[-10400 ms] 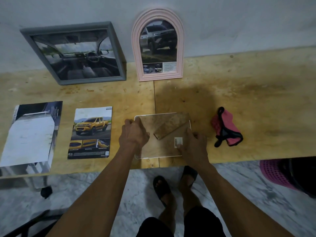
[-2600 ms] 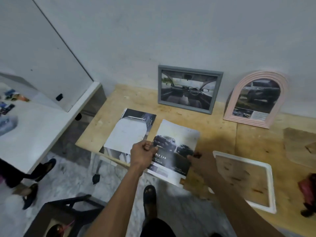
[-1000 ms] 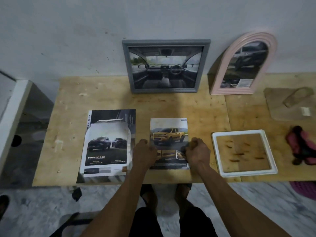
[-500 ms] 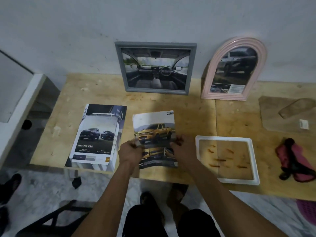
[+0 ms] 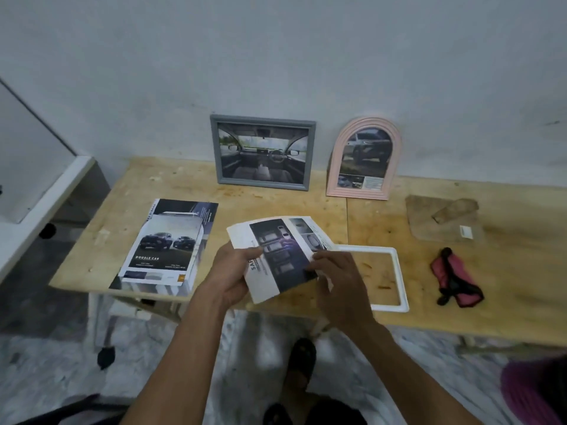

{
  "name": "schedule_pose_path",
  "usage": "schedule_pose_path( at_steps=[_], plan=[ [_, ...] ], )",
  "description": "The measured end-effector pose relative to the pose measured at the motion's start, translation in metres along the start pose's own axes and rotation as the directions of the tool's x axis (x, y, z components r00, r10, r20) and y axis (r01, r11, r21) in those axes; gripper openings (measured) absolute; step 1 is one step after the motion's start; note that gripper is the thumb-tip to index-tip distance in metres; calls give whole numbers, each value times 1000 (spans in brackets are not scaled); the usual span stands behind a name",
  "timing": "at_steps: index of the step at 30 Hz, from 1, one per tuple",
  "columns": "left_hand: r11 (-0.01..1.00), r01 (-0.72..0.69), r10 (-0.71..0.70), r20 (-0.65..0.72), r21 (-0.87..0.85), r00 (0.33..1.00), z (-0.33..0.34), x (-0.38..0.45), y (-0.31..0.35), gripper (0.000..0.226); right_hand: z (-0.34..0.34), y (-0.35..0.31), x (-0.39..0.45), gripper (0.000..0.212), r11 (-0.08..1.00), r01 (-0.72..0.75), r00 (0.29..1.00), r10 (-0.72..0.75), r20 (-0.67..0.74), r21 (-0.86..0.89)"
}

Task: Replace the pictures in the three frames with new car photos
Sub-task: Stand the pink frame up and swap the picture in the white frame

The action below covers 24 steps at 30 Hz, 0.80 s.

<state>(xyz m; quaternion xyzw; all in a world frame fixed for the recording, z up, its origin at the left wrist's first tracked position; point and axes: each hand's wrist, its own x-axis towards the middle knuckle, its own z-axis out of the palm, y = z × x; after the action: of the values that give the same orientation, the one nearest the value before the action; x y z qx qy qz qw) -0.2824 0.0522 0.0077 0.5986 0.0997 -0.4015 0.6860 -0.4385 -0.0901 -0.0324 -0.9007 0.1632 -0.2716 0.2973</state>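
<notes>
Both hands hold a car photo sheet up above the table's front edge; its visible side shows dark car-interior pictures. My left hand grips its left edge and my right hand pinches its right edge. An empty white frame lies flat just to the right, partly behind my right hand. A grey frame with a dashboard photo and a pink arched frame with a truck photo lean on the wall. A stack of car brochures lies to the left.
The wooden table holds a brown backing board at back right and a pink-and-black cloth near the right front. A white counter stands at far left. A purple basket sits on the floor at right.
Both hands have lifted the yellow-truck sheet off the table and turned it over, so its dark interior side now faces up. The view has pulled back a little.
</notes>
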Motion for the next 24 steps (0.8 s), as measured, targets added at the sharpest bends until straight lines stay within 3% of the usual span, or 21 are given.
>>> schedule_pose_path(
  at_steps=[3,5,7,9,10,12,16,20,24],
  plan=[
    [996,-47,48,-11,81,999,3,-18,-21,30,-26,3,-19,52,966,-247,966,252,-60,78],
    [992,-56,51,41,116,998,9,-27,-32,31,-44,16,-24,43,839,-512,842,533,-84,183],
    [989,-49,37,91,138,995,19,-30,-39,33,-60,32,-18,28,565,-736,642,757,121,373],
    [987,-27,4,144,158,990,35,-27,-47,35,-74,52,-16,36,274,-833,475,800,368,480],
    [986,-14,-13,164,164,986,40,-24,-51,35,-80,56,-16,39,214,-853,442,782,439,476],
    [976,-1,-33,149,218,988,56,-16,-60,32,-92,64,-19,34,249,-862,452,773,445,442],
    [927,42,-38,-18,372,999,95,5,-78,23,-107,107,-28,10,334,-842,506,761,405,424],
    [827,144,-135,-57,544,989,119,27,-105,22,-109,156,-35,9,306,-897,429,781,454,320],
    [751,130,29,-230,648,973,132,52,-124,16,-108,188,-26,12,322,-902,422,800,426,289]
  ],
)
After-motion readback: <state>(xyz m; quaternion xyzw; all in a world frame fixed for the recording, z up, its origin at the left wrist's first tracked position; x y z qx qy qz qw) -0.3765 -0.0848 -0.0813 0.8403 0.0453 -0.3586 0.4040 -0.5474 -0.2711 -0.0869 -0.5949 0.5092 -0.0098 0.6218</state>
